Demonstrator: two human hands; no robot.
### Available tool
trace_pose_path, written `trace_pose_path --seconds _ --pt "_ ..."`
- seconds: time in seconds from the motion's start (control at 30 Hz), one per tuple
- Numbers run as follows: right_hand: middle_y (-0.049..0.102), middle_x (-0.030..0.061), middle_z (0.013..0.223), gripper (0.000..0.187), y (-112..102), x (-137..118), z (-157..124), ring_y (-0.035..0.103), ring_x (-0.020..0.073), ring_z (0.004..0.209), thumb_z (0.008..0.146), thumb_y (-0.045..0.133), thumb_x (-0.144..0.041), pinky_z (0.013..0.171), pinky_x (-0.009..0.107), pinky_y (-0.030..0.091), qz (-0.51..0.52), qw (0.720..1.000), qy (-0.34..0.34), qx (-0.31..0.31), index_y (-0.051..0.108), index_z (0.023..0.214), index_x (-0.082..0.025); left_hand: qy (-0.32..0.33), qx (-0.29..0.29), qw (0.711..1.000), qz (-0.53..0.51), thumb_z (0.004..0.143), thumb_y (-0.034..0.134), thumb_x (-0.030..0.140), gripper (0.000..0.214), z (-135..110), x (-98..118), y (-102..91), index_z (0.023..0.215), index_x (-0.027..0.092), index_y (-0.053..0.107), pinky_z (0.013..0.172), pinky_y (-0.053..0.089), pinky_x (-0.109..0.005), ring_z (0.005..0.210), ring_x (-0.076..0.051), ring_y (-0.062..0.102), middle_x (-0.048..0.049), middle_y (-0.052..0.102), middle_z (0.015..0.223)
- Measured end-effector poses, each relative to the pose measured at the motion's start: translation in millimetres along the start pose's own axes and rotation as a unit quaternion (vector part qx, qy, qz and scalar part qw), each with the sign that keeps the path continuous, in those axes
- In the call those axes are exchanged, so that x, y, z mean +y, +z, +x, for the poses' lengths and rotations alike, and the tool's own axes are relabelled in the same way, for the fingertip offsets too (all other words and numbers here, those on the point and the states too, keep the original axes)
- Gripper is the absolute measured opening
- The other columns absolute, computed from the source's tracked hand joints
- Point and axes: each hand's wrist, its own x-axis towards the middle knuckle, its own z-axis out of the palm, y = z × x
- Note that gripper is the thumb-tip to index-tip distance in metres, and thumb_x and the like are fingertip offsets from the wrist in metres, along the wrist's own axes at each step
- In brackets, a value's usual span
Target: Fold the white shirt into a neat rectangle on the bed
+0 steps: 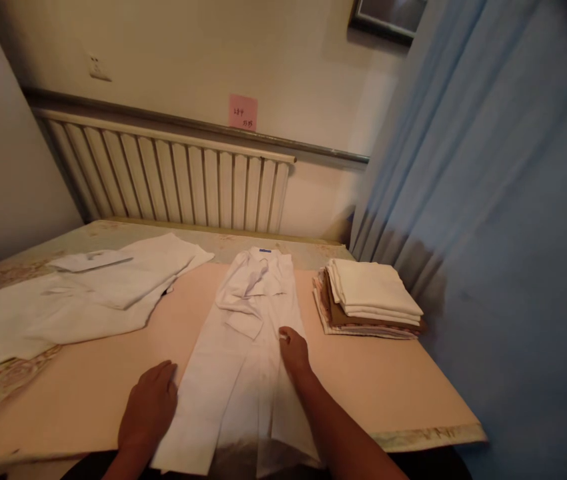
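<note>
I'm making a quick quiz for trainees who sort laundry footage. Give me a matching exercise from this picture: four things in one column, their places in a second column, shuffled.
Things:
1. white shirt
2. folded stack
3. loose white garment
4. pink note

Places:
A. stuck on the wall above the radiator
B. spread out at the left of the table
C. lengthwise on the board, under the left hand and right hand
D. at the board's right, near the blue curtain

Pairs: 1-C, 2-D, 3-B, 4-A

Both hands [218,380] on white shirt [248,353]
</note>
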Motion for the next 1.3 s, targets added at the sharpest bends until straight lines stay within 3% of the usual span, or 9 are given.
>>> trace_pose_path --seconds 0.07,0.17,0.37,0.47,0.57,0.7,0.8,1.07,1.3 --pt "0.074 0.0018 0.095 0.039 -12 4 2 0.068 0.0156 0.086 0.081 0.039 -0.015 0.079 0.027 0.052 -0.004 1.0 -0.013 -0.007 0.07 0.106 -0.021 0.005 0.001 1.0 0.006 0.085 0.039 0.02 0.038 0 1 -0.2 0.114 0.015 0.064 0.104 0.039 -0.04 0.123 -0.025 0.051 -0.0124 0.062 0.127" --pt "0.072 0.006 0.106 0.041 -37 19 1 0.065 0.0165 0.099 0.083 0.038 -0.014 0.091 0.029 0.049 -0.025 0.999 -0.035 0.002 0.068 0.111 -0.017 0.014 0.011 1.0 0.003 0.086 0.039 0.02 0.039 0 -1 0.1 0.114 0.013 0.063 0.103 0.04 -0.041 0.121 -0.026 0.052 -0.014 0.062 0.126" --pt "0.067 0.013 0.119 0.038 -86 78 -20 0.06 0.0222 0.113 0.084 0.042 -0.012 0.103 0.04 0.043 -0.087 0.992 -0.087 0.0 0.068 0.112 -0.014 -0.005 -0.001 1.0 -0.018 0.089 0.035 0.026 0.034 13 6 -17.4 0.101 0.015 0.066 0.094 0.043 -0.038 0.103 -0.026 0.059 -0.0119 0.068 0.109" --pt "0.064 0.0132 0.125 0.037 -91 97 -31 0.055 0.0227 0.121 0.084 0.043 -0.011 0.107 0.043 0.039 -0.102 0.989 -0.105 -0.003 0.068 0.112 -0.014 -0.008 -0.003 0.999 -0.045 0.091 0.035 0.032 0.033 28 43 -33.0 0.091 0.018 0.064 0.087 0.044 -0.036 0.094 -0.025 0.06 -0.0097 0.068 0.096" --pt "0.063 0.0131 0.126 0.039 -87 101 -34 0.054 0.0219 0.123 0.085 0.041 -0.009 0.108 0.043 0.039 -0.138 0.983 -0.122 0.013 0.066 0.115 -0.014 0.04 -0.021 0.99 -0.132 0.092 0.035 0.031 0.028 42 106 -38.2 0.095 0.02 0.061 0.083 0.043 -0.031 0.095 -0.021 0.06 -0.0065 0.067 0.099" --pt "0.064 0.0117 0.124 0.04 -85 99 -32 0.054 0.0206 0.121 0.084 0.041 -0.008 0.107 0.04 0.04 -0.178 0.974 -0.136 0.022 0.065 0.115 -0.015 0.066 -0.133 0.97 -0.191 0.091 0.039 0.024 0.021 60 188 -24.8 0.083 0.021 0.058 0.076 0.041 -0.027 0.082 -0.017 0.06 -0.0031 0.067 0.086" --pt "0.063 0.0123 0.125 0.04 -86 98 -31 0.053 0.0211 0.122 0.083 0.042 -0.008 0.107 0.04 0.038 -0.177 0.976 -0.129 0.011 0.064 0.115 -0.014 0.06 -0.163 0.969 -0.176 0.091 0.039 0.021 0.021 76 224 -8.6 0.081 0.019 0.058 0.074 0.039 -0.026 0.082 -0.016 0.06 -0.0038 0.067 0.085" --pt "0.063 0.011 0.124 0.039 -83 101 -30 0.053 0.0212 0.121 0.08 0.044 -0.006 0.107 0.039 0.037 -0.17 0.979 -0.113 0.017 0.064 0.112 -0.015 0.031 -0.22 0.971 -0.088 0.087 0.046 0.021 0.014 107 263 26.4 0.09 0.017 0.059 0.074 0.039 -0.028 0.092 -0.02 0.062 -0.0094 0.067 0.097" --pt "0.063 0.0105 0.124 0.04 -82 99 -29 0.051 0.0219 0.121 0.078 0.045 -0.004 0.108 0.038 0.035 -0.156 0.982 -0.106 0.024 0.063 0.112 -0.015 -0.009 -0.238 0.971 -0.023 0.092 0.034 0.02 0.027 110 280 33.9 0.104 0.01 0.057 0.074 0.043 -0.033 0.096 -0.024 0.065 -0.0183 0.065 0.105"
